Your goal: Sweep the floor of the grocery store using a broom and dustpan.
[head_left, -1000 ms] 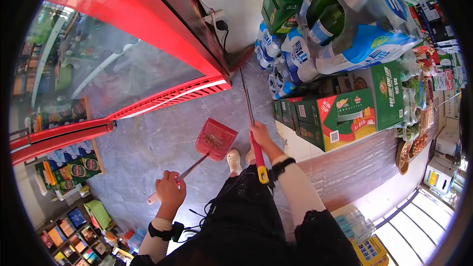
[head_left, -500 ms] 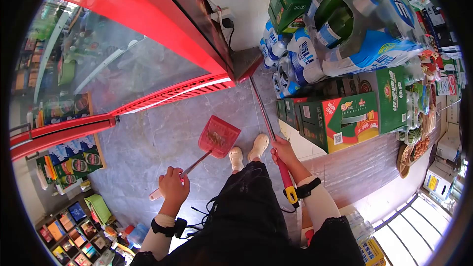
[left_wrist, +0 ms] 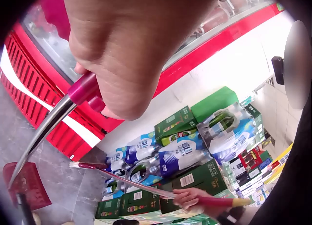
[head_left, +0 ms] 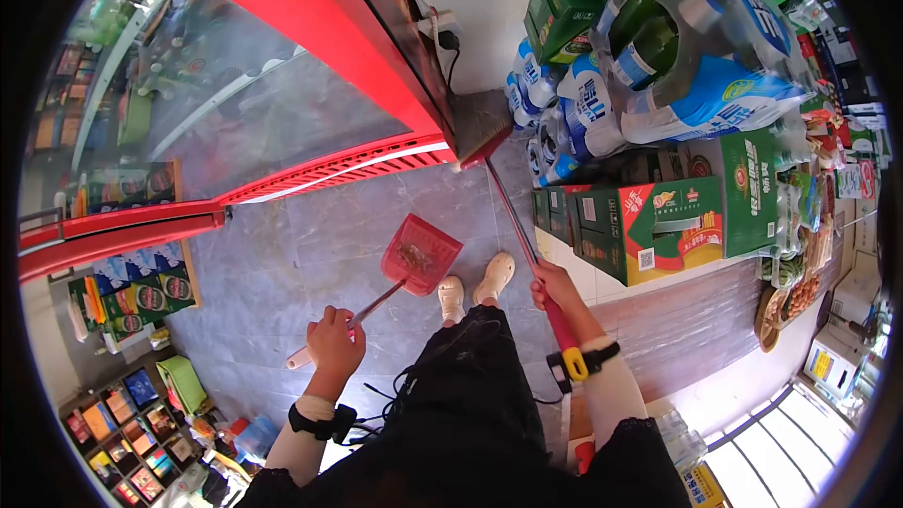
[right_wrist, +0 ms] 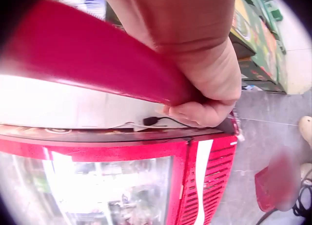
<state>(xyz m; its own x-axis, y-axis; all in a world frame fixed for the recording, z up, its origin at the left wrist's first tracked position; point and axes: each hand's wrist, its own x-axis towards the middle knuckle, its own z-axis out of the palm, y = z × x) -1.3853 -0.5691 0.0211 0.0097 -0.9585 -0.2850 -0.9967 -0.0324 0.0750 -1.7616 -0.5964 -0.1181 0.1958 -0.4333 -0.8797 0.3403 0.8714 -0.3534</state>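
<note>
My right hand point(head_left: 562, 293) grips the pink handle of a long broom point(head_left: 513, 207). The broom's head point(head_left: 483, 146) sits on the floor by the red fridge's front corner, with its dark bristles toward the wall. My left hand point(head_left: 336, 343) holds the handle of a red dustpan point(head_left: 440, 243) by its pink grip, seen closely in the left wrist view. The pan lies in front of my feet with a small heap of debris point(head_left: 412, 254) in it. In the right wrist view, the right hand's fingers point(right_wrist: 204, 110) curl round the thick pink handle point(right_wrist: 97, 59).
A red glass-door fridge point(head_left: 310, 47) stands at the left. Water bottle packs point(head_left: 588, 103) and green cartons point(head_left: 649, 235) line the right side. A plug with a black cable point(head_left: 450, 40) hangs at the wall. Shelves point(head_left: 132, 433) stand at lower left.
The broom head has slid out from beside the fridge, rightward and slightly toward me. My right hand has moved right and back with the handle. The left hand and dustpan have barely shifted.
</note>
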